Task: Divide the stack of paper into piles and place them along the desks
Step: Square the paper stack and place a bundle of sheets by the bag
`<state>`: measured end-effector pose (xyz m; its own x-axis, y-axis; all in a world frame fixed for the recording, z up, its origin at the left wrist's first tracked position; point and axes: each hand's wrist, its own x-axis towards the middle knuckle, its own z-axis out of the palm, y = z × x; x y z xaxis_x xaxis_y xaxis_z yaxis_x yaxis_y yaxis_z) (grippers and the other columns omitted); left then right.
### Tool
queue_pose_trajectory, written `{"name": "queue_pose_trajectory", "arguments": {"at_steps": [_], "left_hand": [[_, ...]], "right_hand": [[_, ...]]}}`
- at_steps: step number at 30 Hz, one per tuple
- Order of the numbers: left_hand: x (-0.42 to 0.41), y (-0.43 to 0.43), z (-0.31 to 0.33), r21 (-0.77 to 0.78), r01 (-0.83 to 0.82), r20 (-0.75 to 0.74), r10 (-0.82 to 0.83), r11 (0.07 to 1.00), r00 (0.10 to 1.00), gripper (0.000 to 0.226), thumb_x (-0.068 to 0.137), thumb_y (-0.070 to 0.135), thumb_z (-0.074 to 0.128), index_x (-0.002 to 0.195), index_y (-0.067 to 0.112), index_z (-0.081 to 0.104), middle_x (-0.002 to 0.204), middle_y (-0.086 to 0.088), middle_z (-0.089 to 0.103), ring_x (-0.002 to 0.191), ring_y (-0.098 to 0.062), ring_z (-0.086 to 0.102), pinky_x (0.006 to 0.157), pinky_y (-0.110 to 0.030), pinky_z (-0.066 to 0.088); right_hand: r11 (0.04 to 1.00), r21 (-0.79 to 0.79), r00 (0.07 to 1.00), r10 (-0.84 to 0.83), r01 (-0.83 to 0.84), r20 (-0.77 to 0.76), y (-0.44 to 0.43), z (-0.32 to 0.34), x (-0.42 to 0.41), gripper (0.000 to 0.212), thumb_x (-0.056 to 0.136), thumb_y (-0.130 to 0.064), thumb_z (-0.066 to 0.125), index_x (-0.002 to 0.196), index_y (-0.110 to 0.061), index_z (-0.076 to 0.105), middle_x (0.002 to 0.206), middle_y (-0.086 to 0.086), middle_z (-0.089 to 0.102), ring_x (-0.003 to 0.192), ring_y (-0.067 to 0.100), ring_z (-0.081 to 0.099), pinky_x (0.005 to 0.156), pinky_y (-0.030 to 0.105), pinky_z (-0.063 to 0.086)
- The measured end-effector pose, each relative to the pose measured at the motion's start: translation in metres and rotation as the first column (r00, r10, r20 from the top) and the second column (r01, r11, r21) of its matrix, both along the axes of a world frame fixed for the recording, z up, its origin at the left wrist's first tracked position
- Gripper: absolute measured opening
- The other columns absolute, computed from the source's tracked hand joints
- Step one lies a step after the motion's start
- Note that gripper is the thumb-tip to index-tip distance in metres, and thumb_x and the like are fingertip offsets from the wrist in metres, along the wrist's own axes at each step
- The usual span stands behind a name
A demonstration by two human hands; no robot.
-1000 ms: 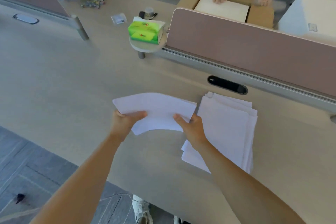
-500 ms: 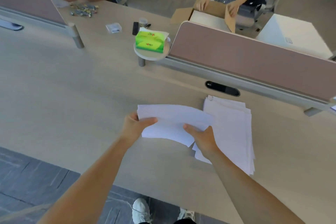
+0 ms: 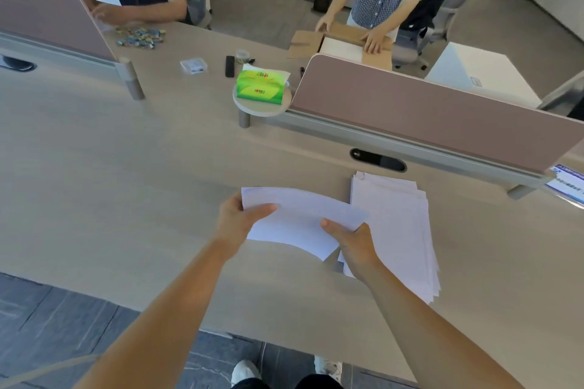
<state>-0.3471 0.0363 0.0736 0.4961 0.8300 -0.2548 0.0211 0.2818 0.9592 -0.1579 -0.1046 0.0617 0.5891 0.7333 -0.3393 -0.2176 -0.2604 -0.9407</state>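
Note:
Both hands hold a thin bundle of white sheets [image 3: 297, 218] just above the beige desk [image 3: 110, 193]. My left hand [image 3: 240, 218] grips its left end, thumb on top. My right hand [image 3: 354, 240] grips its near right corner, thumb on top as well. The bundle bows upward between them. To the right, a fanned stack of white paper [image 3: 401, 230] lies flat on the desk, and the held bundle's right end overlaps its left edge.
A mauve divider panel [image 3: 426, 110] with a dark cable slot [image 3: 377, 159] runs behind the stack. A green tissue box [image 3: 260, 88] sits on a round shelf. Across the desk, one person handles small coloured pieces [image 3: 140, 36], another a cardboard box [image 3: 344, 44].
The view has tilted up and shifted left. The held bundle stays gripped by both hands, still beside the stack, with its right end now over the stack's left edge.

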Motion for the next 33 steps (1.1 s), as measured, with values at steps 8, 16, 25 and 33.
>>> {"name": "queue_pose_trajectory", "arguments": {"at_steps": [8, 16, 25, 33], "left_hand": [[0.002, -0.003, 0.005, -0.017, 0.012, -0.029, -0.013, 1.000, 0.999, 0.039, 0.065, 0.030, 0.081, 0.096, 0.007, 0.074, 0.098, -0.019, 0.073, 0.087, -0.027, 0.071, 0.077, -0.046, 0.054], [-0.010, 0.006, -0.009, 0.178, 0.130, -0.407, -0.047, 0.975, 0.912, 0.041, 0.067, 0.020, 0.074, 0.106, 0.026, 0.065, 0.094, 0.002, 0.070, 0.091, -0.024, 0.066, 0.081, -0.042, 0.056], [-0.010, 0.003, 0.013, 0.354, 0.335, -0.789, 0.087, 0.873, 0.608, 0.039, 0.088, 0.027, 0.063, 0.055, 0.020, 0.043, 0.055, 0.001, 0.045, 0.061, -0.024, 0.047, 0.052, -0.029, 0.034], [-0.050, -0.001, 0.085, 0.384, 0.220, -0.688, 0.119, 0.897, 0.716, 0.033, 0.081, 0.015, 0.075, 0.057, 0.010, 0.053, 0.054, 0.001, 0.044, 0.051, -0.010, 0.040, 0.054, -0.021, 0.037]], "right_hand": [[0.993, 0.115, 1.000, 0.014, -0.013, -0.004, -0.001, 0.010, -0.011, 0.030, 0.086, -0.016, 0.073, 0.114, -0.027, 0.069, 0.116, 0.005, 0.072, 0.110, 0.025, 0.067, 0.093, 0.048, 0.053], [0.951, -0.278, 0.874, 0.246, -0.134, 0.420, -0.014, 0.013, 0.006, 0.025, 0.081, -0.032, 0.076, 0.099, -0.019, 0.066, 0.098, -0.001, 0.071, 0.090, 0.017, 0.068, 0.083, 0.037, 0.056], [0.781, -0.563, 0.440, 0.620, -0.269, 0.650, -0.011, 0.040, 0.044, 0.057, 0.098, -0.034, 0.055, 0.048, -0.016, 0.034, 0.048, -0.001, 0.039, 0.044, 0.012, 0.037, 0.046, 0.021, 0.025], [0.762, -0.434, 0.515, 0.646, -0.480, 0.564, 0.029, 0.094, 0.063, 0.053, 0.091, -0.034, 0.067, 0.053, 0.003, 0.063, 0.055, 0.013, 0.054, 0.045, 0.016, 0.045, 0.046, 0.020, 0.032]]}}
